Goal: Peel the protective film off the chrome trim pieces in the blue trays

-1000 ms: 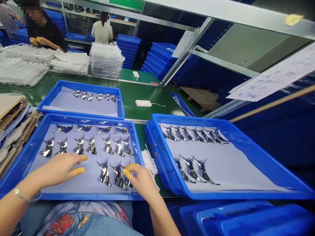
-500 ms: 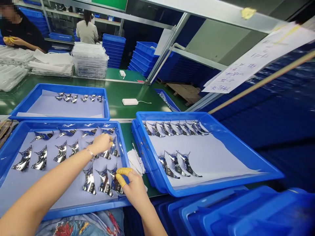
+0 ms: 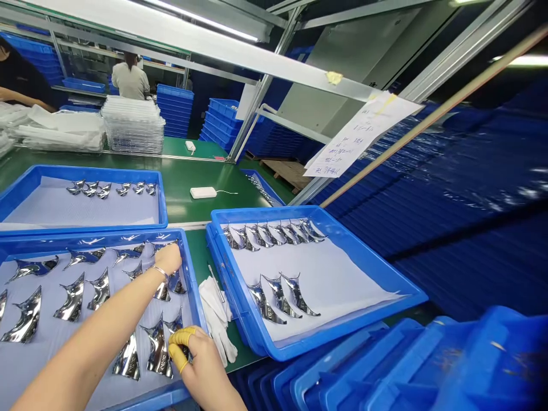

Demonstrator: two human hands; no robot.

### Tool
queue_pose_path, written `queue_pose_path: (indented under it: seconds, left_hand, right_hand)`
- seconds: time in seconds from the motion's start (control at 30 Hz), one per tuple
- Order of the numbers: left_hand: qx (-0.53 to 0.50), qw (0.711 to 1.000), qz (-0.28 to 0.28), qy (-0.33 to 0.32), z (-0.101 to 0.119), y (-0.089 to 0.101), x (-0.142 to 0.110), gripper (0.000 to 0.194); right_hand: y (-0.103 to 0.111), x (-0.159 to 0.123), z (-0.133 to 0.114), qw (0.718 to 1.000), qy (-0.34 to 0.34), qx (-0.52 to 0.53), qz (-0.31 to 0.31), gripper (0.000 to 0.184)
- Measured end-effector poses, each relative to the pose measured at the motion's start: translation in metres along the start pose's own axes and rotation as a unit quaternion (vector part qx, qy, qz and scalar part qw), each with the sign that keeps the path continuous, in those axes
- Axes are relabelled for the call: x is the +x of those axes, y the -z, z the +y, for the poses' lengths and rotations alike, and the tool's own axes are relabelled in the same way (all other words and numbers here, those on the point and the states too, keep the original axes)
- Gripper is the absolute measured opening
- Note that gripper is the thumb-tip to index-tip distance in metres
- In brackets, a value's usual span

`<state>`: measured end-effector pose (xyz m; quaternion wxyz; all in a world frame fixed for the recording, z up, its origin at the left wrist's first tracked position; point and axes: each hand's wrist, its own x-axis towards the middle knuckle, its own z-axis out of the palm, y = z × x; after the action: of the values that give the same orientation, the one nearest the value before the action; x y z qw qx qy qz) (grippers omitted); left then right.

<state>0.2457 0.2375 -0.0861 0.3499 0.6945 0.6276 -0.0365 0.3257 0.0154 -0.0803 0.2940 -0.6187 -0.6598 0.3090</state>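
Chrome crescent parts [image 3: 28, 317] lie in rows on a pale sheet in the near blue tray [image 3: 193, 297], L of my view. L grip [image 3: 168, 258] is curled down at the tray's far end among the parts. The back of the hand blocks the view, so can't tell if it has hold of anything. R grip [image 3: 201, 365] is near the close rim, yellow finger cots [image 3: 180, 342] bent in against a chrome part [image 3: 158, 348]. Contact looks likely, but can't confirm a real pinch. Main risk: L forearm is low over the rows, so a sideways move could nudge parts, and the metal bracelet [image 3: 159, 273] could scratch chrome. Parts sit close together, so a slip might knock a neighbour. White gloves [image 3: 216, 319] just outside the tray could snag a pointed tip.
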Motion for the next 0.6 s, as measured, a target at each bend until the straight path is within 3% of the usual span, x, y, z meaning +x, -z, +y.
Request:
queue_pose_path:
  seconds: [0.37, 0.6]
  left_hand:
    - [-0.05, 0.999, 0.016, -0.001, -0.023, 0.021, -0.026, 0.027]
    - [-0.024, 0.997, 0.069, 0.005, -0.01, 0.027, -0.039, 0.027]
  right_hand:
    - [0.02, 0.008, -0.018, 0.999, -0.016, 0.032, -0.038, 0.018]
    - [0.02, 0.013, -0.021, 0.999, -0.026, 0.011, -0.031, 0.018]
